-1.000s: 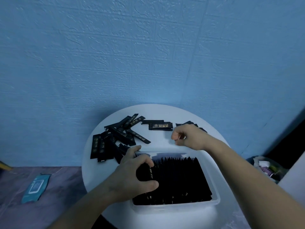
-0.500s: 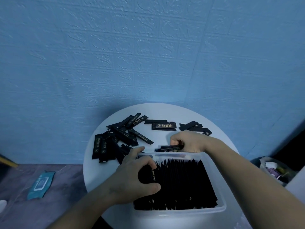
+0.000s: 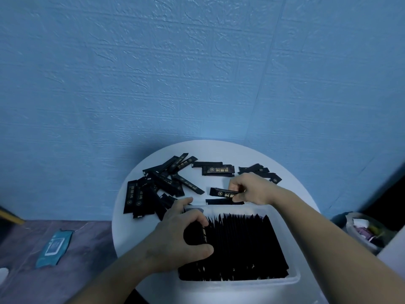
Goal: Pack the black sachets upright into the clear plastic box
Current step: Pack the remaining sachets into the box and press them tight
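Sitting at 6 o'clock on the round white table (image 3: 131, 227), the clear plastic box (image 3: 293, 279) is nearly full of packed sachets (image 3: 241, 242) standing on edge; left hand (image 3: 179, 240) has fingers and thumb curled round a bunch of them at the box's 9 o'clock end; right hand (image 3: 252, 189) pinches one black sachet (image 3: 221, 192), held level just past the box's 12 o'clock rim; another sachet (image 3: 219, 201) lies flat below it; loose pile (image 3: 157, 183) at 10 o'clock, overlapping pair (image 3: 217, 170) at 12, small group (image 3: 260, 172) at 1; textured blue wall (image 3: 197, 73) behind; purple-grey floor (image 3: 65, 249) with teal wipes pack (image 3: 53, 246) at 8; bag of rubbish (image 3: 363, 229) at 3.
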`<state>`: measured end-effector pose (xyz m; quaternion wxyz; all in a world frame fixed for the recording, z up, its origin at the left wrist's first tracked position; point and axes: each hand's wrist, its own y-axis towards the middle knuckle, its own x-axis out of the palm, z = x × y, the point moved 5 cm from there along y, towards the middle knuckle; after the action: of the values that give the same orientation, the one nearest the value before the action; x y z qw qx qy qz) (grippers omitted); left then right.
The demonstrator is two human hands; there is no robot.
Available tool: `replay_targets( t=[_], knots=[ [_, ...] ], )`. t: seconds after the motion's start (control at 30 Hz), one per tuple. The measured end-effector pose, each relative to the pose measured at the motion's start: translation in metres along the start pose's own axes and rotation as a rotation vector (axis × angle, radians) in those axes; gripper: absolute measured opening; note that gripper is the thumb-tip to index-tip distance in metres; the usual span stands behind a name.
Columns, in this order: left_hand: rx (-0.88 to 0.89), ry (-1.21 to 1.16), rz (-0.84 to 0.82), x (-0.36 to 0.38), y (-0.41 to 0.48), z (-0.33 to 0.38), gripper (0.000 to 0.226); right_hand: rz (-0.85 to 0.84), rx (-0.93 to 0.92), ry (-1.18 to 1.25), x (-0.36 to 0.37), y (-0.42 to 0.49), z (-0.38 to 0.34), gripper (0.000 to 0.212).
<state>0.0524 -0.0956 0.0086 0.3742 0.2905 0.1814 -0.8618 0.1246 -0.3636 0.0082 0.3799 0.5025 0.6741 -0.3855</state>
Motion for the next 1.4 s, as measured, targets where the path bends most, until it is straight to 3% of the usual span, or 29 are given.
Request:
replay_targets(
  t=[0.13,0.23,0.4,0.5,0.63,1.0,1.23,1.4],
  knots=[
    [0.006,-0.006,0.008,0.001,-0.001,-0.002,0.049,0.179,-0.004,0.161,-0.025,-0.024,-0.017,0.040],
    [0.009,-0.031,0.014,0.003,0.000,-0.003,0.050,0.233,-0.019,0.275,-0.028,-0.059,-0.045,0.031],
    [0.016,-0.037,0.034,0.004,0.002,-0.004,0.054,0.243,0.008,0.277,-0.011,-0.108,-0.090,0.030],
    [0.020,-0.020,0.047,0.004,0.002,-0.005,0.057,0.228,0.103,0.261,0.001,-0.120,-0.104,0.027],
    [0.039,-0.008,0.064,0.003,0.002,-0.002,0.065,0.149,0.231,0.263,0.025,-0.126,-0.118,0.037],
    [0.130,-0.071,0.042,-0.004,-0.003,-0.004,0.071,0.301,0.202,0.360,0.048,-0.119,-0.133,0.026],
    [0.138,-0.091,0.039,-0.003,0.000,-0.006,0.071,0.275,0.206,0.497,0.052,-0.117,-0.129,0.013],
    [0.129,-0.089,0.034,-0.001,0.003,-0.005,0.070,0.259,0.239,0.495,0.053,-0.115,-0.126,0.019]
  ],
)
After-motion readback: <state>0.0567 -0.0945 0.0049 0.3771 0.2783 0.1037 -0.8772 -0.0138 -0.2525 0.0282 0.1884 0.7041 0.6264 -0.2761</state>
